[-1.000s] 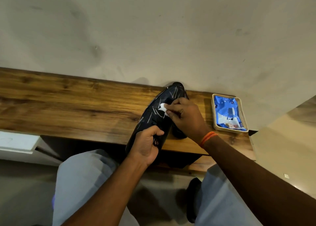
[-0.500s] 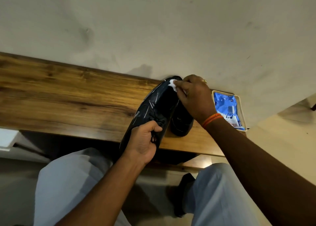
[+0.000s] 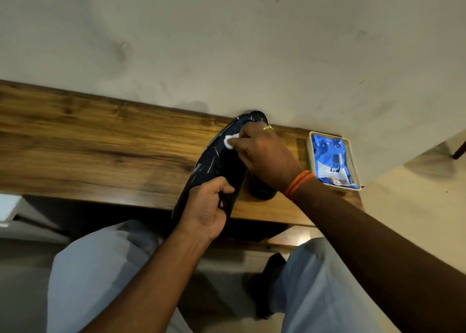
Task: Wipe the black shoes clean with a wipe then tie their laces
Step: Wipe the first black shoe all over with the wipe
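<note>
Pinching a small white wipe (image 3: 230,141) between thumb and fingertips, your right hand (image 3: 264,156) presses it onto the upper of the black shoe (image 3: 222,161) you hold, toward the toe end. Your left hand (image 3: 208,206) curls round that shoe's heel end by the lace area, a loop of lace showing just beside the thumb. Your grip holds the shoe tilted, toe pointing away toward the wall (image 3: 227,43) and heel hanging out past the near edge of the wooden shelf (image 3: 88,143), above your lap.

The second black shoe (image 3: 262,191) stands on the shelf under your right wrist, mostly hidden by the hand and touching or nearly touching the held shoe (you cannot tell which from here). Its toe end shows behind your knuckles, up against the wall.

To your right, near the shelf's end, a shallow cream tray (image 3: 309,151) holds a blue wipes packet (image 3: 330,161); it sits close to the wall and just short of the shelf's right end. To your left the wooden surface runs on bare for a long stretch. A ring (image 3: 267,128) sits on one right finger and orange thread bands (image 3: 298,182) circle the right wrist.
</note>
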